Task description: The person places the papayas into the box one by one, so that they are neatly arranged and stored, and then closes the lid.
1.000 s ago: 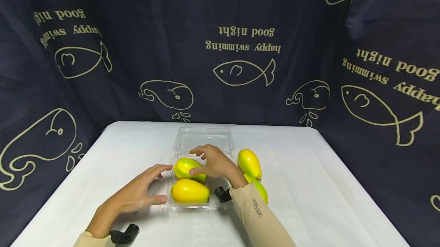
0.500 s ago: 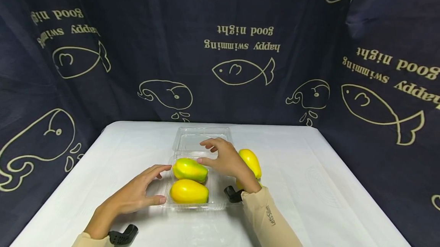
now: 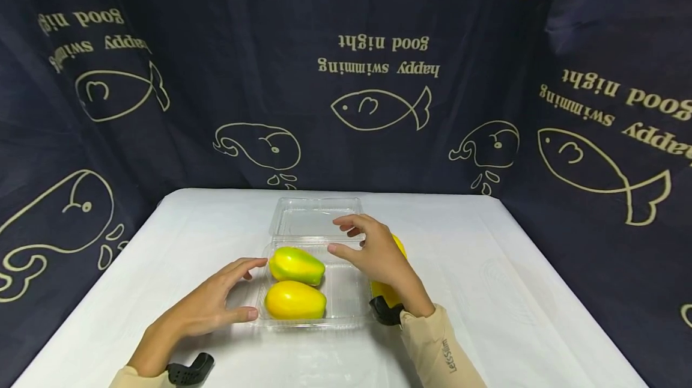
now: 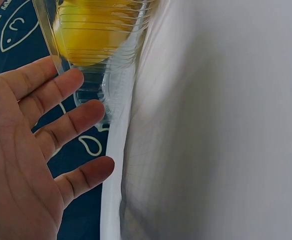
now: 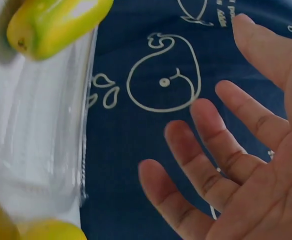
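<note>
Two papaya-like fruits lie side by side in the left half of a clear plastic clamshell box [image 3: 346, 292]: a green-yellow one [image 3: 297, 266] behind, a yellow one [image 3: 295, 301] in front. My left hand [image 3: 208, 304] is at the box's left wall, fingers spread and thumb apart, fingertips right at the plastic. Over the box's right side hovers my right hand [image 3: 375, 253], its fingers loosely bent and nothing between them. Partly hidden behind that hand and wrist are two more yellow fruits, a front one [image 3: 384, 293] and a back one [image 3: 400, 245], right of the box.
The box's clear lid [image 3: 310, 223] lies folded back on the far side. Everything stands on a white-covered table [image 3: 513, 316], with a dark blue fish-print curtain [image 3: 259, 63] around its back and sides.
My right hand has let go of the green-yellow fruit in the box and moved right, toward the fruits outside. My left hand has stayed by the left wall.
</note>
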Available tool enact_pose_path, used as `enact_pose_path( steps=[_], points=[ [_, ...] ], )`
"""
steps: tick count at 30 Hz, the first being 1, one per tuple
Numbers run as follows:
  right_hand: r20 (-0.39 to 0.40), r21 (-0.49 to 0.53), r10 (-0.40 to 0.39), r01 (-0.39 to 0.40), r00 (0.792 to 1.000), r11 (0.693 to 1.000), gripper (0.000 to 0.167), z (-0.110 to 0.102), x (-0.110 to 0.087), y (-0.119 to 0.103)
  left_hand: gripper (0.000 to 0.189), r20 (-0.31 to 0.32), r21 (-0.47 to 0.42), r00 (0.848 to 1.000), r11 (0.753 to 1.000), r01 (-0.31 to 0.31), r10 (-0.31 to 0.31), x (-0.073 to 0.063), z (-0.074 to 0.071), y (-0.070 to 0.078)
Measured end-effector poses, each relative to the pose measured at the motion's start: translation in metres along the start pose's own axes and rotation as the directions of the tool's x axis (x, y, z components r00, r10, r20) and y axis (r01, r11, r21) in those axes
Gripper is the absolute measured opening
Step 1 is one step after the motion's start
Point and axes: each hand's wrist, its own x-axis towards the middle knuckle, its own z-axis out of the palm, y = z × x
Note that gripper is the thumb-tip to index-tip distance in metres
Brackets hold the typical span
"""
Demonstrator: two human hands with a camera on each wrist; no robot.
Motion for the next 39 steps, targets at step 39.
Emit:
enact_pose_path(
  steps=[39],
  points=[
    [0.390, 0.018, -0.022, 0.016, 0.921, 1.000, 0.074, -0.066, -0.043, 0.092, 0.085, 0.010, 0.011, 1.000, 1.000, 0.006, -0.006, 0.002, 0.001, -0.002]
  ],
)
